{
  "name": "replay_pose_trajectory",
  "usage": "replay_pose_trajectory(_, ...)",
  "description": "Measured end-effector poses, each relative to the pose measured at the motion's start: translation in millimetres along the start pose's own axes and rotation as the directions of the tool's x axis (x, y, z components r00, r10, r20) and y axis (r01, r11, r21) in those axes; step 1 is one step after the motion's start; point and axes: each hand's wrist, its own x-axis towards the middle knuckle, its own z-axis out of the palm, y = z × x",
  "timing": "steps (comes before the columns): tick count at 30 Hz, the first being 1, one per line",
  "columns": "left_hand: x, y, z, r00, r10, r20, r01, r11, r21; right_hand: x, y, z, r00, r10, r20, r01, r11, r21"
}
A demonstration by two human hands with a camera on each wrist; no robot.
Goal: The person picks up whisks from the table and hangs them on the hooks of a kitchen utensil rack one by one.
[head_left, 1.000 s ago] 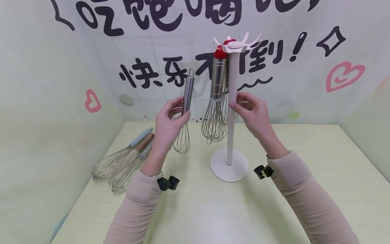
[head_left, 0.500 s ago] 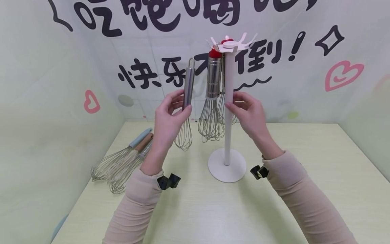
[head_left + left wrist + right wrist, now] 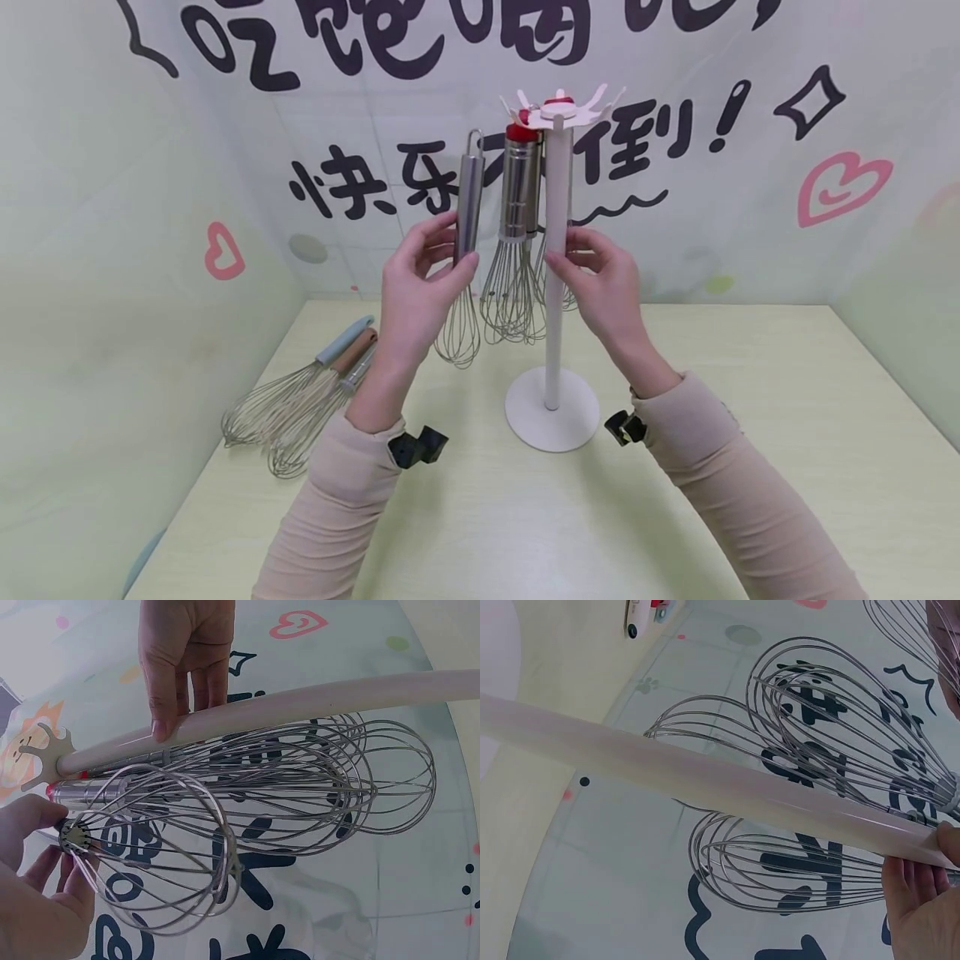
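My left hand [image 3: 422,292] grips the metal handle of a whisk [image 3: 468,200], held upright in the air with its loop at the top. Just right of it hangs a red-topped whisk [image 3: 516,187] from a white hook stand [image 3: 553,333]. More whisks hang behind the pole, partly hidden by it. My right hand [image 3: 600,287] pinches the pole at mid-height between thumb and fingers. In the left wrist view, the wires of the held whisk [image 3: 165,855] overlap the hanging ones. From the right wrist, the pole [image 3: 705,776] crosses in front of hanging whisk wires.
On the table's left side lie a blue-handled whisk [image 3: 345,339], a brown-handled whisk [image 3: 354,352] and a metal-handled whisk [image 3: 358,371], side by side. The stand's round base [image 3: 551,429] rests on the table. A printed backdrop [image 3: 757,250] rises behind.
The held whisk has risen and moved right, closer to the stand. The stand has shifted slightly left and turned, its hanging whisks swinging round, while my right hand keeps its pinch on the pole.
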Motion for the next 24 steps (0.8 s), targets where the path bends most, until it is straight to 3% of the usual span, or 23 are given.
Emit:
replay_pose_trajectory(7, 0.1, 4.8, -0.7, 1.0, 0.014, 0.003, -0.014, 1.0, 0.004, 0.9, -1.5, -1.5, 0.999, 0.039, 0.034, -0.04, 0.999, 0.021)
replay_pose_trajectory(12, -0.2, 8.2, -1.5, 1.0, 0.024, 0.012, -0.024, 1.0, 0.006, 4.9, -1.4, -9.0, 0.988, 0.065, 0.141, -0.071, 0.997, 0.04)
replay_pose_trajectory(17, -0.7, 11.6, -0.8, 0.999, 0.028, 0.02, -0.028, 1.0, 0.005, 8.4, -0.4, -17.5, 0.973, 0.044, 0.227, -0.044, 0.999, -0.006)
replay_pose_trajectory(24, -1.1, 14.7, -0.2, 0.999, 0.03, 0.022, -0.03, 1.0, 0.004, 9.4, 0.3, -17.2, 0.975, 0.022, 0.222, -0.014, 0.999, -0.038)
